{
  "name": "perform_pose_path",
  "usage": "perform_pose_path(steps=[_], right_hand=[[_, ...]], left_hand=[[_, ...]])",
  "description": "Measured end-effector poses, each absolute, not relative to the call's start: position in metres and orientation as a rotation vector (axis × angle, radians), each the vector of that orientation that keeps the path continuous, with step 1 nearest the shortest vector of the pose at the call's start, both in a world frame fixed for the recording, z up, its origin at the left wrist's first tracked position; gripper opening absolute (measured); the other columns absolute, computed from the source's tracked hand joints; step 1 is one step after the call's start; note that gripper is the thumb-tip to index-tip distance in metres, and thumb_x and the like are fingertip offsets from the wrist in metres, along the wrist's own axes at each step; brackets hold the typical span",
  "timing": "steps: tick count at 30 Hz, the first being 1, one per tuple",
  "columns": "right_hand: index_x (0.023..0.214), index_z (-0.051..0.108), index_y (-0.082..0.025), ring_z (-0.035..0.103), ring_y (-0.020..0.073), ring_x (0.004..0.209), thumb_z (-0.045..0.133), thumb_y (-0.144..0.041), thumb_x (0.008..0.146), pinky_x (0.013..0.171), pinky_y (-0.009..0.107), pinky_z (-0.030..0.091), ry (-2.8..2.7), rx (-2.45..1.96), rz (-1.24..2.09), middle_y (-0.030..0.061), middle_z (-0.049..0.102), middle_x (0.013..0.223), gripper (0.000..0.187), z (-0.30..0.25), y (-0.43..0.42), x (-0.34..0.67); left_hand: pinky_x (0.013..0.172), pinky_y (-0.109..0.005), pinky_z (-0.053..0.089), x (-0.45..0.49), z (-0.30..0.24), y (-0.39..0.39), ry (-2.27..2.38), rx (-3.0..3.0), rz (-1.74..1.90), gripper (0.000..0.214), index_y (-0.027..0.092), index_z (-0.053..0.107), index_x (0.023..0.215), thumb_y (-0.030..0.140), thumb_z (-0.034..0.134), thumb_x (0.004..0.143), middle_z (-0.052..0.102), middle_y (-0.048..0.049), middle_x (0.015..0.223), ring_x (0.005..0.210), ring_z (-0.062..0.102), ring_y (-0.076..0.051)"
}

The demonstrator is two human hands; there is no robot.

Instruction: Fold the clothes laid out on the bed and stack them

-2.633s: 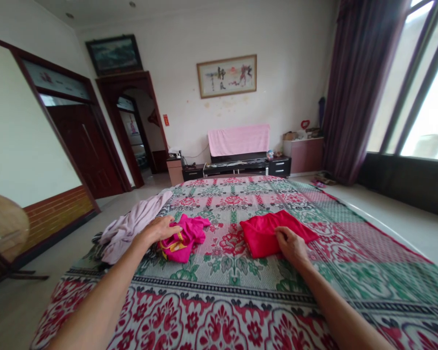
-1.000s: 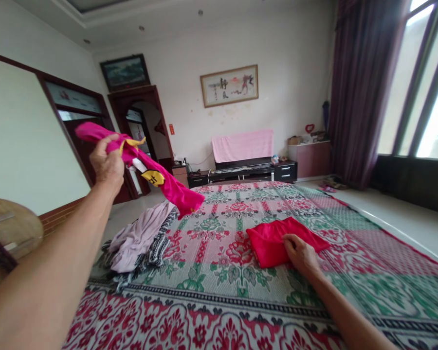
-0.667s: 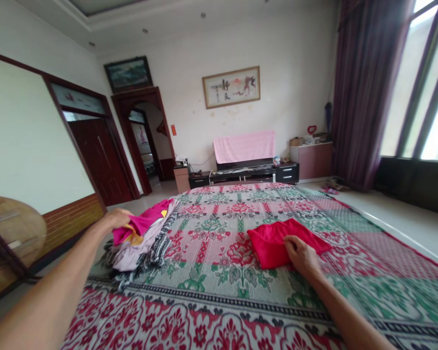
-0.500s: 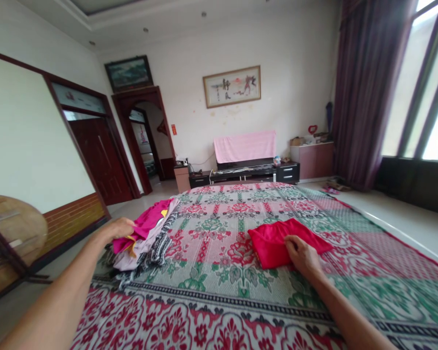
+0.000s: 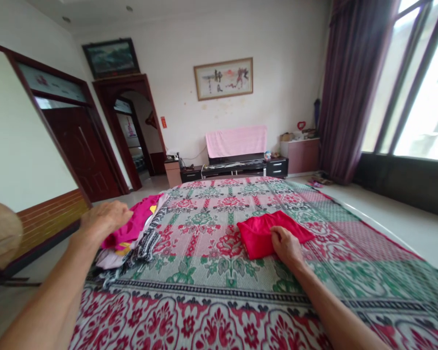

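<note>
We have a patterned blanket (image 5: 219, 270) spread wide, apparently as a flat rest; on its left edge sits a rumpled pile (image 5: 150, 247), right of its middle the red cloth (image 5: 257, 237), and over the pile drapes the pink shirt (image 5: 136, 222). Our right hand (image 5: 287, 247) pinches the red cloth, probably steadying it; our left hand (image 5: 105, 217) curls beside the pink shirt, gripping or not we cannot tell

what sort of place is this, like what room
Most likely a living room in someone's home: a low black cabinet stands along the far wall, a framed picture hangs above it, and a long purple curtain hangs beside the window.
</note>
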State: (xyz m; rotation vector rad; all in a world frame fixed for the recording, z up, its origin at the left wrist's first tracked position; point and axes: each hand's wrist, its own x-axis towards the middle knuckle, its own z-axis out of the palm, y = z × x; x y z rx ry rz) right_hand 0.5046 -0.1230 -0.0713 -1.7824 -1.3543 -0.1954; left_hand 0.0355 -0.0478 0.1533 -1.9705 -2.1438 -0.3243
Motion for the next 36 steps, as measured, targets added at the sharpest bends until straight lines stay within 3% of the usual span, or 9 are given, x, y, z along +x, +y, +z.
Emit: perform_pose_path(steps=[4,9,15,21,28,33,36], right_hand=[[0.103,0.065,-0.016,0.059,0.0230,0.098,0.044,-0.022,0.081,0.089,0.036,0.042,-1.474,-1.790,-0.278,0.0099,0.067,0.104,0.030,-0.064,-0.128,0.495],[0.114,0.060,-0.021,0.051,0.0252,0.112,0.050,-0.025,0.083,0.096,0.042,0.032,-1.579,-1.856,-0.317,0.0094,0.064,0.116,0.034,-0.060,-0.134,0.487],[0.100,0.066,-0.021,0.053,0.0242,0.105,0.050,-0.028,0.085,0.091,0.039,0.032,-1.612,-1.901,-0.285,0.0088,0.066,0.107,0.023,-0.060,-0.135,0.487],[0.094,0.067,-0.019,0.056,0.0209,0.097,0.049,-0.024,0.085,0.087,0.034,0.033,-1.529,-1.848,-0.225,0.0067,0.068,0.095,0.020,-0.057,-0.131,0.486],[0.094,0.068,-0.022,0.056,0.0197,0.097,0.050,-0.022,0.087,0.094,0.037,0.031,-1.716,-1.569,-0.347,0.0061,0.069,0.096,0.019,-0.032,-0.139,0.454],[0.097,0.067,-0.021,0.059,0.0144,0.078,0.044,-0.020,0.090,0.076,0.027,0.042,-2.095,-1.296,-0.162,0.0040,0.067,0.084,0.023,-0.018,-0.152,0.413],[0.091,0.066,-0.020,0.059,0.0137,0.076,0.046,-0.018,0.089,0.072,0.024,0.044,-2.248,-1.137,-0.072,0.0032,0.066,0.080,0.020,-0.015,-0.163,0.384]], left_hand=[[0.070,-0.031,0.042,0.103,0.118,-0.057,-1.954,-2.202,-0.275,0.031,0.021,0.071,0.085,0.038,0.045,0.084,0.069,-0.0077,0.084,0.077,0.060,-0.023],[0.074,-0.028,0.043,0.180,0.020,-0.056,-1.622,-2.644,-0.421,0.024,0.023,0.072,0.081,0.025,0.048,0.081,0.070,-0.0058,0.082,0.080,0.062,-0.020],[0.085,-0.031,0.042,0.210,-0.054,-0.058,-1.394,-2.717,-0.635,0.023,0.019,0.070,0.089,0.022,0.047,0.085,0.066,-0.0084,0.091,0.091,0.058,-0.020],[0.089,-0.034,0.043,0.206,-0.069,-0.059,-1.337,-2.679,-0.787,0.025,0.018,0.069,0.095,0.023,0.045,0.088,0.065,-0.0086,0.095,0.094,0.056,-0.021],[0.096,-0.034,0.044,0.203,-0.072,-0.053,-1.360,-2.749,-0.956,0.030,0.019,0.066,0.105,0.016,0.044,0.085,0.065,-0.0078,0.105,0.103,0.058,-0.020],[0.107,-0.035,0.038,0.209,-0.063,-0.064,-1.224,-2.848,-1.143,0.048,0.020,0.051,0.130,0.015,0.045,0.083,0.056,-0.0079,0.130,0.123,0.049,-0.019],[0.109,-0.034,0.035,0.213,-0.057,-0.073,-1.076,-2.994,-1.060,0.050,0.021,0.049,0.133,0.021,0.048,0.083,0.047,-0.0077,0.140,0.129,0.043,-0.019]])
